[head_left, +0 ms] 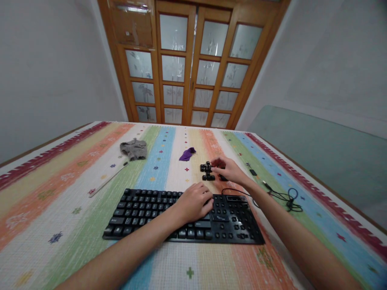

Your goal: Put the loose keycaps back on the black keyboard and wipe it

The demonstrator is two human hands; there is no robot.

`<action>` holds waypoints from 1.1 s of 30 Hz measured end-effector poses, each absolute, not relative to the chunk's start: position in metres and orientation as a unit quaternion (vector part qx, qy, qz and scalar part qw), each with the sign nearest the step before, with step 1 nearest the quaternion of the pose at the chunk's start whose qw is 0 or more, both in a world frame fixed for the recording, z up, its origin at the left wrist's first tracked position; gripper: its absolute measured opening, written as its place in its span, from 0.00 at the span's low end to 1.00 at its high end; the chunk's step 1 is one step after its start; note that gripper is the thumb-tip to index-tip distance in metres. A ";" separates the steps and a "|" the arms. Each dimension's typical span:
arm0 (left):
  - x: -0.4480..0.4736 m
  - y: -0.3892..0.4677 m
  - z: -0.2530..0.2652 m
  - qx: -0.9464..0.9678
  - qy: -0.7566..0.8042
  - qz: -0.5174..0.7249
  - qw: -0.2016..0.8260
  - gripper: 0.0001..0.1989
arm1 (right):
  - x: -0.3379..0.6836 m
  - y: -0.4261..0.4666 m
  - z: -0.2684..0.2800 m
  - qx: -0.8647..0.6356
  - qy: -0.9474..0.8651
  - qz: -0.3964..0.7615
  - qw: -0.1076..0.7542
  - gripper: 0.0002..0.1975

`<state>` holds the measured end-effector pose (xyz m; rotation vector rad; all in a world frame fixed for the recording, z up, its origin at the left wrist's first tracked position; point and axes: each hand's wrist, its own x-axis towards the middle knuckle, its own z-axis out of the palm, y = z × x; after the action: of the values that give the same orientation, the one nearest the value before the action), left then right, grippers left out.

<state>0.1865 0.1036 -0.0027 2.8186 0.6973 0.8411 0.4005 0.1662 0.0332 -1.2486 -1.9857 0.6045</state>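
A black keyboard (237, 235) lies across the tablecloth. Its left part carries keycaps, while the right-hand section shows bare switch stems. My left hand (196, 201) rests on top of the keyboard, right of its middle, with fingers bent loosely and held close together; no object shows in it. Beyond the keyboard sits a group of loose black keycaps (208, 177). My right hand (228, 169) reaches over them, thumb and fingers brought together at a keycap (207, 167). The fingers partly cover it, and more keycaps are partly hidden under that hand.
A crumpled grey cloth (134, 149) and a thin white stick with a dark tip (109, 179) lie at left. A purple cloth (187, 154) is at the middle. On the right are a coiled black cable (292, 201) and a small black item (253, 172). Striped cloth covers the table.
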 end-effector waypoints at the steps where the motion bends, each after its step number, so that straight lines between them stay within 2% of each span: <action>1: 0.186 0.103 -0.002 0.930 0.231 0.280 0.062 0.08 | 0.402 0.154 0.031 -0.469 -0.766 0.256 0.358 0.08; 7: 0.184 0.102 0.000 0.922 0.243 0.288 0.083 0.04 | 0.398 0.094 0.017 -0.454 -0.760 0.326 0.331 0.09; 14: 0.182 0.102 0.000 0.918 0.233 0.304 0.105 0.07 | 0.395 0.078 0.020 -0.434 -0.805 0.250 0.319 0.03; 33: 0.182 0.105 -0.003 0.931 0.182 0.300 0.098 0.13 | 0.396 0.075 0.020 -0.440 -0.816 0.224 0.301 0.08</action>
<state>0.1815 0.1052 -0.0034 2.7567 0.5379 0.8882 0.3963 0.0747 0.0199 -1.1664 -2.1663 0.5941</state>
